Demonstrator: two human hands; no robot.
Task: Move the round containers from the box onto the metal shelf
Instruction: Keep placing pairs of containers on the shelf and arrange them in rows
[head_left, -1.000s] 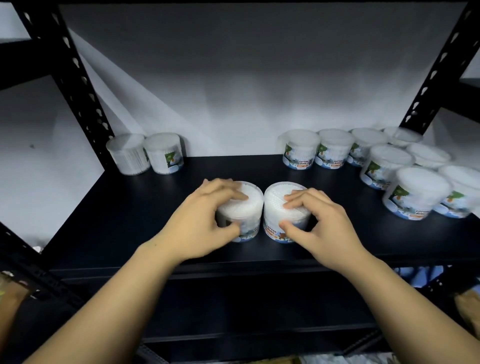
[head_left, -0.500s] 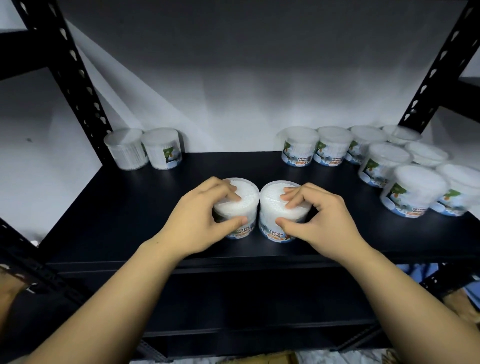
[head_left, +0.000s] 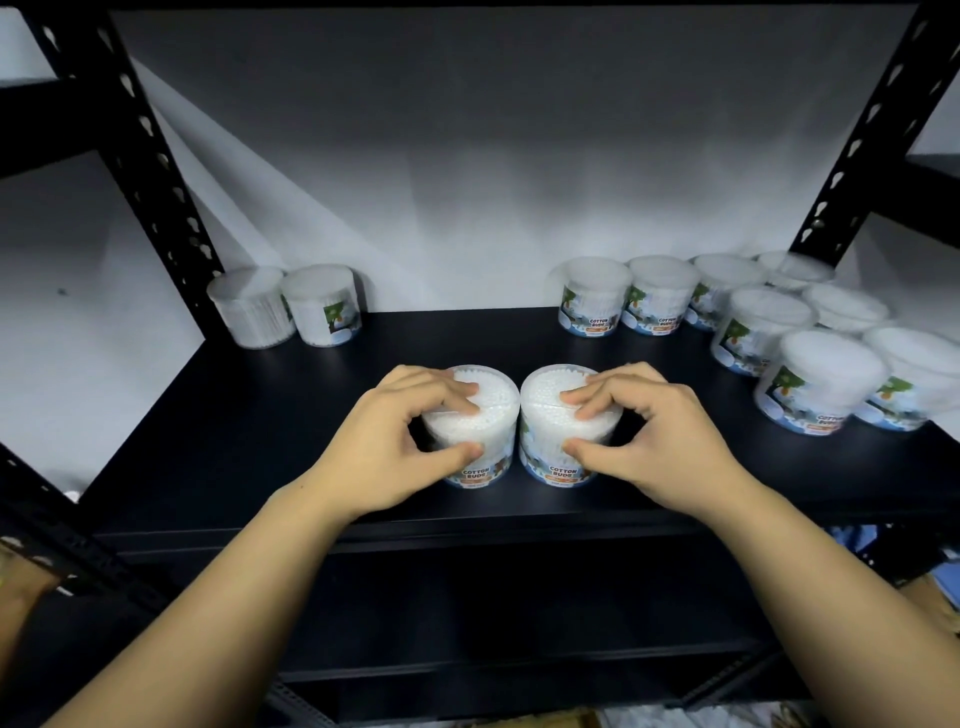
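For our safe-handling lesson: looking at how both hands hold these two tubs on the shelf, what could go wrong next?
1. Both held containers, left and right, sit near the shelf's front edge; a backward tug might drop them.
2. They touch, so shifting one may nudge the other.
3. Sliding right could bump the crowded group.

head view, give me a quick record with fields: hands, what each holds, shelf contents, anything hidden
left hand: closed on left cotton bud container
right hand: closed on right cotton bud container
the pair: side by side, upright, near the front of the metal shelf
back left: two containers
back right: cluster of containers
box: not in view
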